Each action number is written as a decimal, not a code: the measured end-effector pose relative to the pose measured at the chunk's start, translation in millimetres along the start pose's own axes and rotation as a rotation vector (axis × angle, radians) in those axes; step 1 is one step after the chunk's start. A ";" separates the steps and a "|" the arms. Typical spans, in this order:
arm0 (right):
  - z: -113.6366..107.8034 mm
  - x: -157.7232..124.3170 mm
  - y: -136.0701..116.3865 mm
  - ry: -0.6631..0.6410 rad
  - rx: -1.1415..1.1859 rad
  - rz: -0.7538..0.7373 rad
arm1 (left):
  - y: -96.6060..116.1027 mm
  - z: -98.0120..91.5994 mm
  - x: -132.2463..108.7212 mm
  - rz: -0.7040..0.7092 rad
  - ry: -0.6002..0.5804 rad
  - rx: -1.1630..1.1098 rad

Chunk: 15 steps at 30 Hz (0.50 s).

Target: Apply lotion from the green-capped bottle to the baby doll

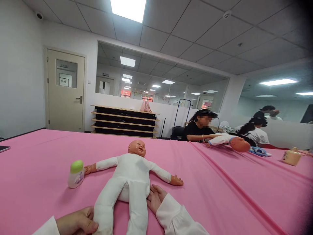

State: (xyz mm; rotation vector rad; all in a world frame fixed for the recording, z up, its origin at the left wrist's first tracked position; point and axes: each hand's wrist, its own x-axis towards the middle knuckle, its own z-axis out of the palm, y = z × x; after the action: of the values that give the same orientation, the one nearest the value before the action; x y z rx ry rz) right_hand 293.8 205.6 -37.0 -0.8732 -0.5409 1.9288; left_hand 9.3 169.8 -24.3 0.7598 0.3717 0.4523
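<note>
A baby doll with a white cloth body lies face up on a pink-covered table, its arms spread and its head away from me. My left hand is closed around its lower leg on the left, thumb on top. My right hand rests against the doll's hip and thigh on the right, fingers extended and some fingertips hidden by the body. Beside the doll's hand on the left stands a clear bottle with a green cap.
Across the pink tablecloth, a person in black handles another doll. A yellowish bottle stands at the right. Part of a dark flat device shows at the left edge. Behind is a stack of shelving.
</note>
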 end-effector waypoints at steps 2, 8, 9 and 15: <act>-0.1 0.0 -0.8 0.014 0.106 0.028 | 1.2 -2.6 -0.5 -0.003 -0.029 0.005; 12.0 -4.6 -3.1 0.077 0.241 0.042 | -2.6 -23.5 1.3 -0.026 -0.018 0.004; 12.3 -5.0 -3.0 0.075 0.234 0.044 | -3.3 -24.9 1.6 -0.025 -0.018 0.003; 16.0 -9.6 -2.3 0.043 0.131 0.035 | -2.2 -15.2 0.6 -0.020 0.015 0.026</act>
State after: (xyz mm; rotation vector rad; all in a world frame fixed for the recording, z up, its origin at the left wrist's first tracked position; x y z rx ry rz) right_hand 286.1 198.0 -21.6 -0.8426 -0.3715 1.9495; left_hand 3.1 177.4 -36.2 0.7778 0.3995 0.4353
